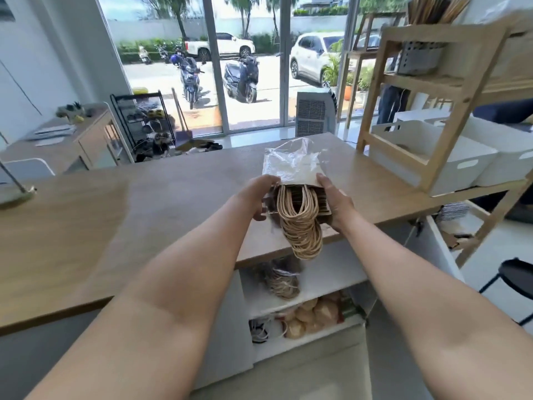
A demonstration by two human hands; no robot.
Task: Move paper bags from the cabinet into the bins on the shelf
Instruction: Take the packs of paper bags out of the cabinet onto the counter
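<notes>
A flat bundle of paper bags (300,212) in a clear plastic wrapper, with many tan rope handles hanging toward me, is held over the front edge of the wooden counter (161,197). My left hand (259,196) grips its left side and my right hand (336,202) grips its right side. Below, the open cabinet (326,280) holds another wrapped bundle of bags (281,280) on its upper shelf. Two white bins (450,157) stand on the lowest level of the wooden shelf (467,90) at the right end of the counter.
The cabinet's lower shelf holds tan packets (313,316). A grey perforated holder (419,57) with long sticks sits on the shelf's upper level. A black stool (516,277) stands at right. A white air cooler (315,114) and a shoe rack (144,125) stand by the glass doors.
</notes>
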